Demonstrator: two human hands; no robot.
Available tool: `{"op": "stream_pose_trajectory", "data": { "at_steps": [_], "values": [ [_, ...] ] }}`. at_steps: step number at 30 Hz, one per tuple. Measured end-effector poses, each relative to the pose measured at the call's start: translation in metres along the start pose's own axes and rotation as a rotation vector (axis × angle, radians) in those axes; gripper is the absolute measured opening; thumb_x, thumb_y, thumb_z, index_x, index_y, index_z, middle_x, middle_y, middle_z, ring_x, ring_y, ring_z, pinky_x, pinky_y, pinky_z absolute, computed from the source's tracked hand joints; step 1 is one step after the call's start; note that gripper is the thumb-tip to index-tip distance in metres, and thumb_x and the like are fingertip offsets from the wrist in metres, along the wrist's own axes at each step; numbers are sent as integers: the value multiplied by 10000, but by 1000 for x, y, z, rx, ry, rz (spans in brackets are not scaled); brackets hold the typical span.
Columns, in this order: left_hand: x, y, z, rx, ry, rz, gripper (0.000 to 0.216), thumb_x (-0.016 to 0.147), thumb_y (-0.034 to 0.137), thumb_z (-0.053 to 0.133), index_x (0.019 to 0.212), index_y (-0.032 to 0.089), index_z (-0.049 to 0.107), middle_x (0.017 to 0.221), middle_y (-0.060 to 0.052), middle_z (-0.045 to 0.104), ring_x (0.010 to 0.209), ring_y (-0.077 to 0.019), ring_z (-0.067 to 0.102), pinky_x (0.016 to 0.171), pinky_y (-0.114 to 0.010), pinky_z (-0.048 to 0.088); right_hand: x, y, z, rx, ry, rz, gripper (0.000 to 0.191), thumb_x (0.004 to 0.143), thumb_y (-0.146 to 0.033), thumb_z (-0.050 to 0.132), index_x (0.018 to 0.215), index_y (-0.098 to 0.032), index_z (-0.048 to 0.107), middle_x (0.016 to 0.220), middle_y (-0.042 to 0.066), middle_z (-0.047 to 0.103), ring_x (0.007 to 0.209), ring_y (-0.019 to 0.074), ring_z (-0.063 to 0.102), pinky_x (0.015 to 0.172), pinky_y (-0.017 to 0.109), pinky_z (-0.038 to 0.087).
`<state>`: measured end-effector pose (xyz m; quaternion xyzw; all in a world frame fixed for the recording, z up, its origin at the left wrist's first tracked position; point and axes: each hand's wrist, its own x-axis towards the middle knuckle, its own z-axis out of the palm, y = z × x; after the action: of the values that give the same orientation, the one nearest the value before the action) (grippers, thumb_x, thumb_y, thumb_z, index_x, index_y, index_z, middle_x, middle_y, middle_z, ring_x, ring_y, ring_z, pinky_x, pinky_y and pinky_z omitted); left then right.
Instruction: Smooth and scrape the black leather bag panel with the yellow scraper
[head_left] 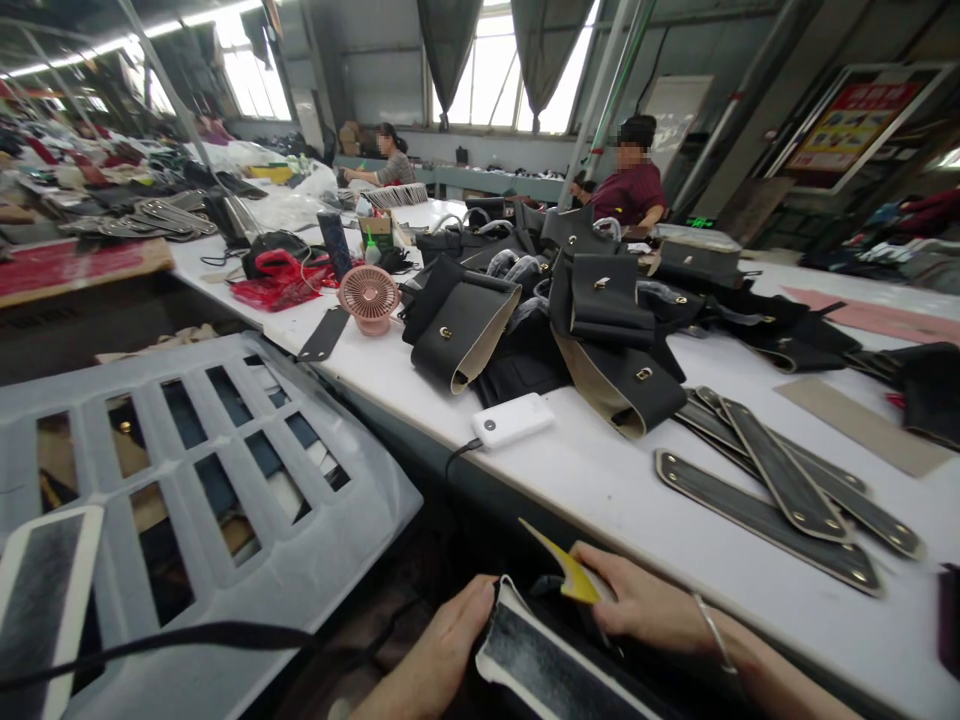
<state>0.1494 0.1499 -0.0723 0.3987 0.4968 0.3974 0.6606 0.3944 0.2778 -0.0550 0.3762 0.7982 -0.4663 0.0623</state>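
At the bottom of the view my left hand (442,650) grips the near end of a flat black piece with a pale edge (540,670), thumb on top. My right hand (645,605) rests on the same piece just below the table edge and pinches a small yellow tool (574,578) between thumb and fingers. A thin bracelet shows on my right wrist. Several long black straps with rivets (780,495) lie on the white table (615,480) to the right of my hands.
A white power bank (514,420) with a cable lies near the table edge. Black leather bag parts (600,320) are heaped behind it, with a small pink fan (369,296). A grey slotted crate (210,480) stands at left. Two people sit at the far end.
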Motion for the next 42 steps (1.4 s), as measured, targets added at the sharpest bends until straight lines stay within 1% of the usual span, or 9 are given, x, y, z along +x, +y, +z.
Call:
{"op": "stream_pose_trajectory", "data": {
  "at_steps": [5,9,15,23,27,29,32,37,42],
  "values": [
    [8,-20,1,-91,83,-4,612,880,650,473,1296,202,469,1018,-44,663,979,-223,593,871,-320,430,12,-47,-12,-369,112,-97,584,1006,-498,134,754,-182,556,732,49,642,661,180,593,616,291,429],
    [10,-26,3,-128,197,36,814,873,621,518,1475,180,193,1046,-67,688,978,-214,618,930,-334,418,50,-70,-24,-621,222,-276,560,1008,-456,254,692,-161,610,744,126,685,734,246,606,741,401,373],
    [11,-28,4,-209,255,68,987,839,617,582,1520,277,-46,1269,-77,641,1102,-217,624,976,-323,424,96,-79,-30,-819,164,-605,590,982,-511,359,624,-158,667,607,113,683,617,207,605,644,354,350],
    [10,-37,-1,14,345,110,889,861,633,530,1535,178,171,1456,-85,504,1304,-237,493,1058,-269,375,112,-79,-16,-858,158,-776,595,971,-521,398,564,-183,670,522,66,666,514,170,595,536,307,320],
    [11,-32,-3,43,257,110,635,882,584,528,1358,164,533,1355,-90,600,1280,-252,509,1093,-292,348,112,-70,-18,-861,187,-778,595,982,-510,384,583,-182,678,531,64,671,525,171,607,550,310,333],
    [11,-29,-3,54,193,100,533,890,556,531,1256,179,621,1264,-88,659,1190,-258,576,1060,-319,392,111,-68,-19,-865,197,-773,582,989,-492,387,597,-178,682,546,62,679,537,172,616,564,311,344],
    [9,-29,-4,7,210,93,611,867,575,554,1335,182,543,1307,-99,628,1192,-274,576,1053,-349,407,111,-71,-18,-871,184,-786,551,981,-470,419,598,-174,682,555,59,684,536,164,620,555,306,340],
    [8,-39,-3,-11,350,83,888,822,648,570,1509,181,257,1506,-112,428,1396,-298,362,1141,-358,303,116,-85,-14,-879,143,-839,553,969,-504,431,599,-180,684,570,55,695,530,162,624,532,307,332],
    [8,-41,0,-31,389,97,877,833,625,570,1518,204,221,1531,-86,391,1394,-283,372,1160,-333,272,124,-87,-11,-878,105,-890,536,951,-508,470,571,-190,678,537,43,680,512,157,618,504,309,321]
  ]
}}
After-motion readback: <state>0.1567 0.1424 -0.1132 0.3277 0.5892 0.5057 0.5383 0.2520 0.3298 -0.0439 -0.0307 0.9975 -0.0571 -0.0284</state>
